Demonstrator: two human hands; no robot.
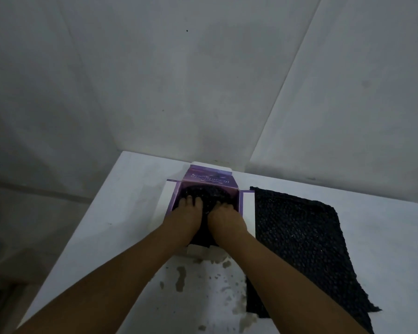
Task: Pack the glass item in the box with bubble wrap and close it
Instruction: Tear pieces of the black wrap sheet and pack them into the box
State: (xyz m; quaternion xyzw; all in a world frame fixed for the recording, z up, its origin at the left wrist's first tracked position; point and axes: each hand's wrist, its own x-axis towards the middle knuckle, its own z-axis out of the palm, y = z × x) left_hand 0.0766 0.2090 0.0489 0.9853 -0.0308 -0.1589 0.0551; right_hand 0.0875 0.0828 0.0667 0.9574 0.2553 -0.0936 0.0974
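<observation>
You are well into the packing: a dark bubble-wrapped bundle (204, 194) already sits inside the open purple box (237, 198) on the white table (130, 213), and I judge the glass item is wrapped inside it, though no glass shows. Your left hand (185, 219) and right hand (226, 220) are both down in the box, fingers spread and pressing on the bundle; whether they grip it, you cannot tell from here. The flaps stand open, so closing remains. A spare sheet of black bubble wrap (299, 237) lies just right of the box.
</observation>
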